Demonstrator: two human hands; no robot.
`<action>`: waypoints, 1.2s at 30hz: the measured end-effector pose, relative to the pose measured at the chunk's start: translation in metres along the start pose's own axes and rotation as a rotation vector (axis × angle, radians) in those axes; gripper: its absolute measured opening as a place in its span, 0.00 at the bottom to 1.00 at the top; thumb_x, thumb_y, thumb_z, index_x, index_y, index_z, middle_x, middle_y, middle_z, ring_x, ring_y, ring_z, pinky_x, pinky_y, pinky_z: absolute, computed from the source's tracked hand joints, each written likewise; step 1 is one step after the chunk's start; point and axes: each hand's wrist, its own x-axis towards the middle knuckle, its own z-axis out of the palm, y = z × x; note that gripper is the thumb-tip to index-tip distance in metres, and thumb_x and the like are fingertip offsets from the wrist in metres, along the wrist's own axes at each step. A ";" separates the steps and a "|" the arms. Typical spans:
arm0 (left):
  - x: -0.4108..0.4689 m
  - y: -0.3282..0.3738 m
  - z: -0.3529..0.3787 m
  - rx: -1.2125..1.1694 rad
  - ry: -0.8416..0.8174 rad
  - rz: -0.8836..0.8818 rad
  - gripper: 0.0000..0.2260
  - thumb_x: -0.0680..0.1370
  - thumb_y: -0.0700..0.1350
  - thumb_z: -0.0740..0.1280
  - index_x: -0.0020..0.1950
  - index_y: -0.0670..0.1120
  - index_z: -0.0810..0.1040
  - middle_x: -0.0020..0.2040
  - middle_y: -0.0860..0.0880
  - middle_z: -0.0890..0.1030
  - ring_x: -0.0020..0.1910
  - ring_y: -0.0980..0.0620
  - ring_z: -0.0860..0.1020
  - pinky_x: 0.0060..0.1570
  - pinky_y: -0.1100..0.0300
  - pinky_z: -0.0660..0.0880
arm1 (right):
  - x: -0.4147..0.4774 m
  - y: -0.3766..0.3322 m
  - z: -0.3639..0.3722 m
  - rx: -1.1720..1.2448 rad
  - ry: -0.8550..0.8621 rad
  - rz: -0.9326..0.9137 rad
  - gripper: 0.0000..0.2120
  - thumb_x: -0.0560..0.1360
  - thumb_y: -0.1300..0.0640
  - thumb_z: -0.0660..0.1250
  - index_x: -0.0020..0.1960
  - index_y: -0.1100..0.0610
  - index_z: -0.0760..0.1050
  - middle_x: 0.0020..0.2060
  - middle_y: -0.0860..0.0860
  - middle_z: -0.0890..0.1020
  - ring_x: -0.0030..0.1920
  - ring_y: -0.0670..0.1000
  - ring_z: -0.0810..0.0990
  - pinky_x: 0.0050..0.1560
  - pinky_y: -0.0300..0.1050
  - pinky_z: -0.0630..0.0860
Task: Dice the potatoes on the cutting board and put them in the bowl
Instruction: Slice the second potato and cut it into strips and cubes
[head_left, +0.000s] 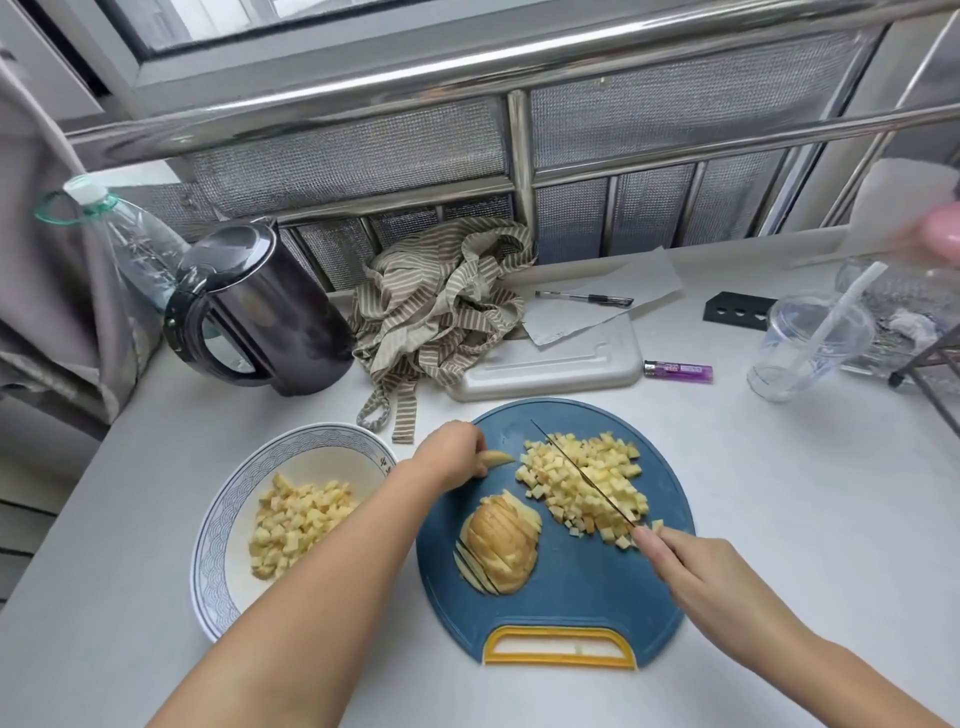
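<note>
1. White counter (779, 519) under everything, below a window with metal rails.
2. Round blue cutting board (571, 587) flat on the counter, directly in front of the person, with the yellow grip at the near edge.
3. Patterned bowl (291, 447) just beside the board on the left, not touching it as far as visible; inside, a pile of diced potato (298, 519) on the side toward the board.
4. Black kettle (270, 322) at the back left, next to a striped cloth (441, 312) lying crumpled behind the board.
5. Left hand (449, 454) at the far left edge of the board, fingers curled, pinching one potato slice (496, 458).
6. Right hand (711, 577) at the right edge of the board, closed around the knife (582, 470); handle hidden in the fist, one finger stretched toward the blade.
7. Heap of potato cubes (613, 467) on the far right part of the board, under the thin blade, which points away and to the left.
8. Sliced potato half (501, 543) on the near left part of the board, slices leaning together, apart from the heap.
9. Purple lighter (678, 372) behind the board to the right.
</note>
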 end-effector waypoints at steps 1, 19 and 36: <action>-0.003 0.002 -0.001 0.003 0.025 -0.012 0.10 0.75 0.45 0.71 0.50 0.40 0.80 0.43 0.43 0.79 0.46 0.43 0.78 0.42 0.56 0.71 | 0.000 0.000 0.001 0.000 -0.003 0.002 0.22 0.79 0.42 0.56 0.32 0.53 0.64 0.23 0.44 0.67 0.27 0.45 0.65 0.34 0.44 0.64; -0.144 -0.009 0.082 -1.047 -0.146 -0.506 0.14 0.82 0.46 0.61 0.43 0.39 0.79 0.34 0.47 0.80 0.31 0.54 0.79 0.34 0.65 0.75 | -0.025 0.009 0.044 0.074 -0.340 0.057 0.24 0.81 0.40 0.53 0.34 0.56 0.65 0.23 0.45 0.66 0.24 0.43 0.63 0.29 0.36 0.60; -0.141 -0.014 0.087 -0.925 -0.172 -0.442 0.16 0.81 0.49 0.62 0.40 0.41 0.78 0.28 0.48 0.76 0.22 0.56 0.73 0.25 0.67 0.71 | -0.021 0.000 0.077 -0.005 -0.474 -0.007 0.24 0.82 0.42 0.52 0.32 0.53 0.66 0.21 0.40 0.69 0.24 0.41 0.66 0.31 0.36 0.61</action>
